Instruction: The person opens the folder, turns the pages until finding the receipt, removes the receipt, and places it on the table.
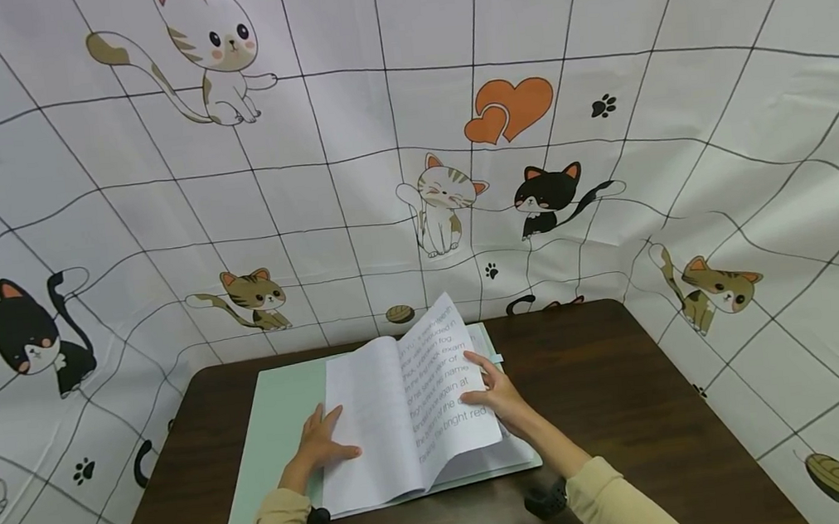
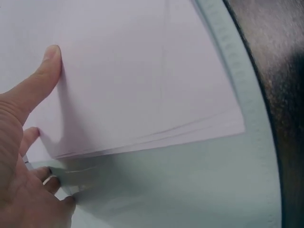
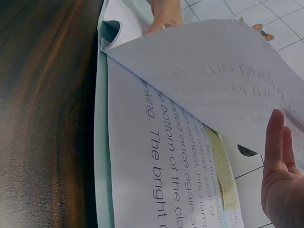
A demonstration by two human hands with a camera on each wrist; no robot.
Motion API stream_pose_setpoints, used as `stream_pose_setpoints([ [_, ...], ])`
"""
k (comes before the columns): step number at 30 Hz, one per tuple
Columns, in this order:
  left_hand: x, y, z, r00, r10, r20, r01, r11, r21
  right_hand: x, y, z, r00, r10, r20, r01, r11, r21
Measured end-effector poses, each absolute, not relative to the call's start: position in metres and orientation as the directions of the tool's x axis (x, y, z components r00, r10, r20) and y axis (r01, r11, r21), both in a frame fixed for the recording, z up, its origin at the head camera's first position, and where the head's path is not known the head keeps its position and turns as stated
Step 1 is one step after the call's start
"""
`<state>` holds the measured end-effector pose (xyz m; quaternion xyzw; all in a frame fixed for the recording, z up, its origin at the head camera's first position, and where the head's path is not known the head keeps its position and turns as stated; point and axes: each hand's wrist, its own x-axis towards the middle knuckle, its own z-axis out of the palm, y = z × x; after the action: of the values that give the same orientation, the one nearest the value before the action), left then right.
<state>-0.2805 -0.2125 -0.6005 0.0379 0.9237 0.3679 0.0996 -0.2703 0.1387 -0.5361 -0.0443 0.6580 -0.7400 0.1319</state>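
Observation:
A book or folder of white printed sheets lies spread out inside a pale green cover. My left hand rests at the left margin of the sheets, thumb and fingers spread. In the left wrist view, the thumb of my left hand lies over the white page, its other fingers near the page edge. On the right, a lifted page with large print stands curved. My right hand touches its outer edge with extended fingers; in the right wrist view, the page's underside shows.
The cover lies on a dark brown wooden table. A white cloth with a grid and cartoon cats hangs behind and at both sides. A yellowish printed strip shows beside the lower sheet. A pale tab sticks out at the right edge.

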Motion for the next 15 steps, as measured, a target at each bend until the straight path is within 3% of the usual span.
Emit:
stream_pose_setpoints([
  [15,-0.282,-0.186,-0.550,-0.967,0.237,-0.093,0.152,0.830,0.536,-0.258,0.138,-0.534,-0.957,-0.280,-0.077,0.114,-0.117,-0.987],
])
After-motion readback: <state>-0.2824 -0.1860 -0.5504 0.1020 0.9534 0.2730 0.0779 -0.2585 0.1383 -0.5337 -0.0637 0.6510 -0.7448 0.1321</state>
